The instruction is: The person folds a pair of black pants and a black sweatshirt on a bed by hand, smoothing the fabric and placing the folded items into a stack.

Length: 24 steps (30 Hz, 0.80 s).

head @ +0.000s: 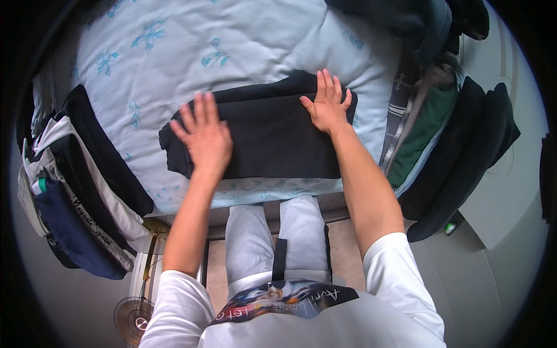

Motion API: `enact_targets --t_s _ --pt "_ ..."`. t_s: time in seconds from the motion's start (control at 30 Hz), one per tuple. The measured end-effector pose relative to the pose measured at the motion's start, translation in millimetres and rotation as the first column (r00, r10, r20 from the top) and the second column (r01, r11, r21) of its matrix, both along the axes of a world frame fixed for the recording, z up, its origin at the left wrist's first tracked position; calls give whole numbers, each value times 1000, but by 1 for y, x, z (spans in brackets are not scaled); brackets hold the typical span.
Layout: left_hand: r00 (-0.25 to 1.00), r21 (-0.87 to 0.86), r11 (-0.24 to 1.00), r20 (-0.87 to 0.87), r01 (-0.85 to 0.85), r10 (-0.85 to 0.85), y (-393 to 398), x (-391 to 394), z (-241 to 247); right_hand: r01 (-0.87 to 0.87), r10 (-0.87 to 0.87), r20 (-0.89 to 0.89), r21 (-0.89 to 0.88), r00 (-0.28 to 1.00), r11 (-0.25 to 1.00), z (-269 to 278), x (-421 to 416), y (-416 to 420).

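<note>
A black folded garment [278, 139] lies across the near edge of a bed, its layers stacked into a wide band. My left hand [206, 139], slightly blurred, is over the garment's left part with its fingers spread. Flat on the upper right corner rests my right hand [328, 102], fingers apart and pointing away from me. Neither hand grips the cloth. Beneath the garment is a white bedcover [270, 39] with blue flower prints.
Folded clothes, among them a navy garment [78, 230], are piled on the left. At right stands another pile with a green garment [422, 135] and black ones [461, 161]. Dark clothing [400, 21] lies at the far right. A fan [137, 322] stands at lower left.
</note>
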State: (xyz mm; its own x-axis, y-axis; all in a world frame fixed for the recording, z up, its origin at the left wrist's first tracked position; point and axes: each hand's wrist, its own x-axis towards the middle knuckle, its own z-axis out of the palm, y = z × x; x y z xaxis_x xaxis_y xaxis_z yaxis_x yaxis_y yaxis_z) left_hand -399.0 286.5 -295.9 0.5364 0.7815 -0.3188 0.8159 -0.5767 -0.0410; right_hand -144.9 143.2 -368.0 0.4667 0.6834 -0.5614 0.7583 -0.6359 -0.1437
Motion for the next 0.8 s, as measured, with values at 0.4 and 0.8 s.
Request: enact_targets --t_s 0.4,0.8 --pt "926 -115 963 322 242 -194 -30 35 -36 2 -37 -158 -214 987 977 6 11 12" --pt "976 90 991 185 103 -118 29 -63 -42 1 -20 -123 -154 992 988 5 5 14"
